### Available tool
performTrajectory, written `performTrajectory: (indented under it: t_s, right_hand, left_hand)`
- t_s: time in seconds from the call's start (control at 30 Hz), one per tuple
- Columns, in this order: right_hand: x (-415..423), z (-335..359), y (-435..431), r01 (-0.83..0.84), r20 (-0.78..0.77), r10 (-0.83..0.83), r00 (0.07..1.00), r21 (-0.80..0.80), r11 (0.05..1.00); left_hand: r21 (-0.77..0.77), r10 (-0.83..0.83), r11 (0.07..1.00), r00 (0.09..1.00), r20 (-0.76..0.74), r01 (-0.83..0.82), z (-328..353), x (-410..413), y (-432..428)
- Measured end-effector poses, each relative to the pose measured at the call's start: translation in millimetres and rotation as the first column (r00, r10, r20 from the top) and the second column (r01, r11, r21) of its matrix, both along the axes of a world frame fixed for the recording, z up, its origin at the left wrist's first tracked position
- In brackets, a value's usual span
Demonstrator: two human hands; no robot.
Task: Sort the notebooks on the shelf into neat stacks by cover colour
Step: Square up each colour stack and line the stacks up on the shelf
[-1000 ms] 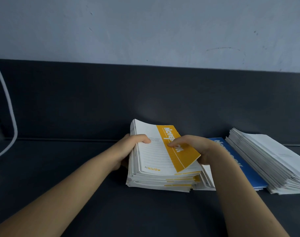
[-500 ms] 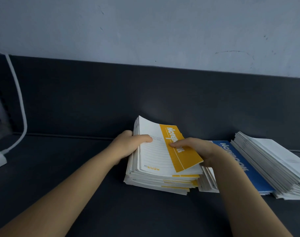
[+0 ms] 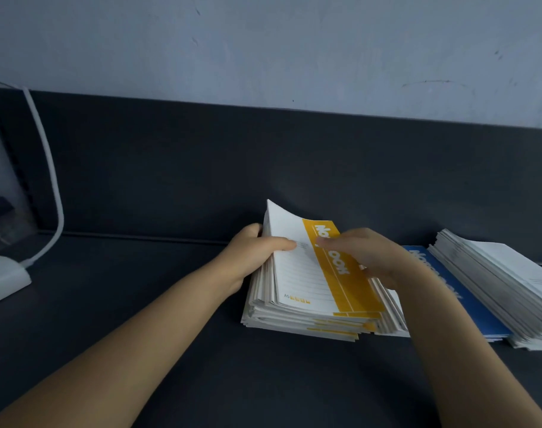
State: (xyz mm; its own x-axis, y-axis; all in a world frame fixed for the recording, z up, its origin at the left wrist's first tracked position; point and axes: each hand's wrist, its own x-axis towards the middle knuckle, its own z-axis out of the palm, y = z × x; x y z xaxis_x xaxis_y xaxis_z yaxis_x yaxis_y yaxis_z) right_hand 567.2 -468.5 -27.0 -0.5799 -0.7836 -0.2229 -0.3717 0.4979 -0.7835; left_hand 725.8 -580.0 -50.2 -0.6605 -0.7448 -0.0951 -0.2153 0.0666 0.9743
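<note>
Your left hand (image 3: 254,254) is clamped on the left edge of the yellow notebook stack (image 3: 313,288), mid-shelf (image 3: 140,304), just beside the blue notebooks (image 3: 480,316). Your right hand (image 3: 368,257) lies on the top cover; I cannot tell whether it grips. Square the stack by pressing both sides inward evenly, without creasing that curled cover.

Ahead of me rises a pale, bluish-grey wall (image 3: 294,41), scuffed with a few small dark marks. Below it runs a dark charcoal back panel (image 3: 201,168), which meets the matte dark shelf (image 3: 109,267) I work at along a thin seam. At my far left a white cable (image 3: 54,180) curves down to a white base (image 3: 4,273). The light is dim and cool.
</note>
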Motion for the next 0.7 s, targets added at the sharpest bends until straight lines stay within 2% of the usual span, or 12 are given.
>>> performTrajectory:
  t_s: [0.17,0.53,0.7]
  right_hand:
    - [1.2,-3.2,-2.2,0.073,0.013,-0.073,0.997,-0.035,0.997]
    - [3.3,-6.2,-7.6,0.12,-0.043,-0.124,0.991,-0.082,0.989]
    - [2.7,-7.4,-8.4,0.149,-0.051,-0.155,0.987,-0.104,0.983]
  left_hand:
    - [-0.029,-0.057,0.998,0.994,-0.096,0.055,7.0,-1.7,5.2]
    - [0.003,-0.089,0.996,0.993,-0.082,0.089,5.5,-4.5,2.2]
    - [0.011,-0.071,0.997,0.986,-0.152,0.073,3.4,-6.7,4.9]
